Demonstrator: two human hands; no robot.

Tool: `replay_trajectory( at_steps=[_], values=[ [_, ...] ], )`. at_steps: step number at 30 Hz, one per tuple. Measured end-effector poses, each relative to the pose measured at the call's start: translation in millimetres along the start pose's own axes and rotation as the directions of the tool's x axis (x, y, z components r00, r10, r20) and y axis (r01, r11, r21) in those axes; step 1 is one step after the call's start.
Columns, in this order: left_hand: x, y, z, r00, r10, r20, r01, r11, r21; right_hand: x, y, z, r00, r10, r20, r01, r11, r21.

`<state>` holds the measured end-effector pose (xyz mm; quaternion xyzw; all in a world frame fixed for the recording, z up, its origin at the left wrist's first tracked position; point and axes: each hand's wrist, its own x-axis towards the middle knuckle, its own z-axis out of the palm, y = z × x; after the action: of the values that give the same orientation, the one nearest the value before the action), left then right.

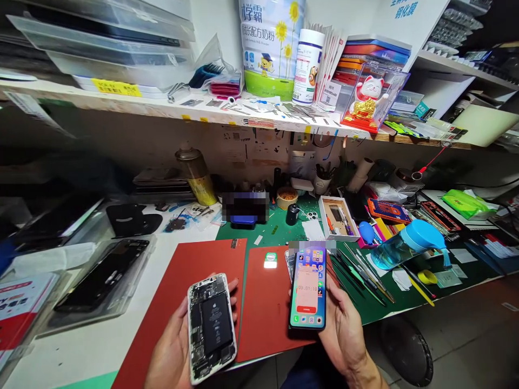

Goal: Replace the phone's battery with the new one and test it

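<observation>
My left hand [172, 346] cradles an opened phone body [211, 326], its battery and inner boards facing up, over the near edge of a red mat [178, 292]. My right hand [344, 329] holds a working phone [308, 289] upright, its lit screen showing a timer and app icons. The two phones are apart, side by side. A second red mat [267, 308] lies beneath the right phone. A small lit device [270, 260] rests on that mat's far edge.
Tweezers and thin tools [360, 275] lie on the green mat right of my hand, with a tipped blue bottle [405, 246], a parts tray [338, 216] and a tape roll [287, 197]. A spray can [197, 173] stands at the back. A phone screen in a clear tray [101, 278] lies left. A cluttered shelf [203, 108] runs overhead.
</observation>
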<state>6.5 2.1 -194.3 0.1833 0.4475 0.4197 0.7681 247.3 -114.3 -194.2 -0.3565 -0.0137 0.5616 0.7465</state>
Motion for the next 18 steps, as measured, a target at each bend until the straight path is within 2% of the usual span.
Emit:
replay_trajectory(
  at_steps=[3, 9, 15, 18],
  values=[
    [2, -2, -4.5, 1.000, -0.012, 0.014, 0.012, 1.000, -0.005, -1, 0, -3, 1.000, -0.005, 0.006, 0.005, 0.998, -0.055],
    [3, -2, -5.6, 1.000, -0.007, 0.014, 0.007, 1.000, -0.020, -2, -2, -2, 0.994, -0.022, 0.105, 0.037, 0.989, -0.144],
    [6, -5, -11.7, 0.999, -0.019, 0.044, 0.022, 0.998, -0.054, 1, 0, 4, 0.995, -0.092, -0.023, 0.086, 0.977, -0.197],
    [7, -6, -13.1, 0.999, -0.024, 0.040, 0.026, 0.997, -0.073, 3, 0, 7, 0.994, -0.108, -0.016, 0.103, 0.971, -0.215]
  ],
)
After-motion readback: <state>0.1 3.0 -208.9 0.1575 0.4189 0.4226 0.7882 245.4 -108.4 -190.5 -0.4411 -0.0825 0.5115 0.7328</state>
